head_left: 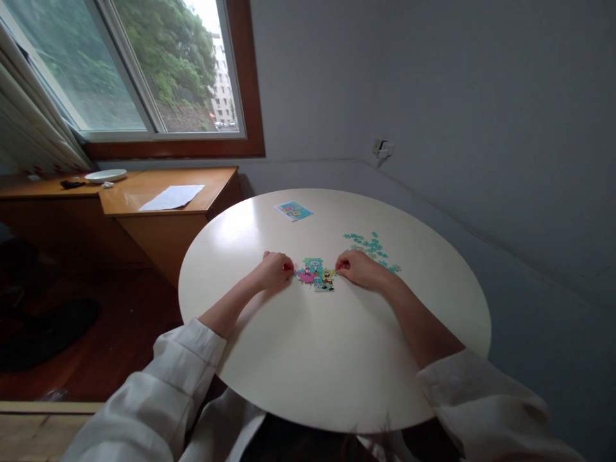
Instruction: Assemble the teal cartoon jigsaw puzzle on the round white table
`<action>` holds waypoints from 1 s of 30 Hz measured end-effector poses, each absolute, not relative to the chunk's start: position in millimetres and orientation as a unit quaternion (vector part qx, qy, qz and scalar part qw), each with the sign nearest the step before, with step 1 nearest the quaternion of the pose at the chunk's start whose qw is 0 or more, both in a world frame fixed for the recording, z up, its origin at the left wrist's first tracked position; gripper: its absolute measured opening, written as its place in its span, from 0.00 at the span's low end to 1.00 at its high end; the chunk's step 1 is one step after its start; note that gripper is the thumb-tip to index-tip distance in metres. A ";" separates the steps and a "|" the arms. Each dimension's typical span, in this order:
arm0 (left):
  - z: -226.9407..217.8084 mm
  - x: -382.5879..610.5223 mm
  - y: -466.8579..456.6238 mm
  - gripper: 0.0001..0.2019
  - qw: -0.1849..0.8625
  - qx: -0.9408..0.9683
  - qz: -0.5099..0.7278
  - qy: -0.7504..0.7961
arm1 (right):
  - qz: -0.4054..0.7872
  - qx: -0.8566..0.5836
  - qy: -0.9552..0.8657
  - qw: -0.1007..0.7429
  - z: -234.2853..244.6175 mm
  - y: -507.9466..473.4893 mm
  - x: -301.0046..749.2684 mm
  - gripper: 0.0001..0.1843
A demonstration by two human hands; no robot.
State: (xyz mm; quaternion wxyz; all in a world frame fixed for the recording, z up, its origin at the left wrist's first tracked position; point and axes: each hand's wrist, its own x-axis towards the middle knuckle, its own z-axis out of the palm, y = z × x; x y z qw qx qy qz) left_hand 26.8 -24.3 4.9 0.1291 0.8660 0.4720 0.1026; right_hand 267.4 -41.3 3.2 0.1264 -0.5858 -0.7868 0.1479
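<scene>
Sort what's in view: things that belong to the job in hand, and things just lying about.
In the job:
partly joined puzzle, between left hand and right hand
loose puzzle pieces
picture card, probably for reference

Just lying about, on the desk:
white paper
white dish
small black object, unclear

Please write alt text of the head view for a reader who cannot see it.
A person's left hand and right hand are at opposite sides of a partly assembled SpongeBob jigsaw puzzle on a white table. Loose teal puzzle pieces lie beyond the right hand; a picture card lies farther back.
</scene>
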 end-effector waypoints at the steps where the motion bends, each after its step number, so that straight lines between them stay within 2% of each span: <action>1: 5.1 27.0 -24.5 0.09 0.129 0.866 0.102 0.473 | 0.148 -0.588 -0.786 0.126 3.4 -41.4 267.3 0.08; 19: 7.8 25.2 -24.3 0.08 0.132 0.857 0.085 0.492 | 0.161 -0.584 -0.785 0.128 3.7 -41.7 273.9 0.08; 30: -1.5 26.1 -21.9 0.08 0.118 0.864 0.094 0.479 | 0.125 -0.593 -0.793 0.066 15.8 -51.8 259.7 0.08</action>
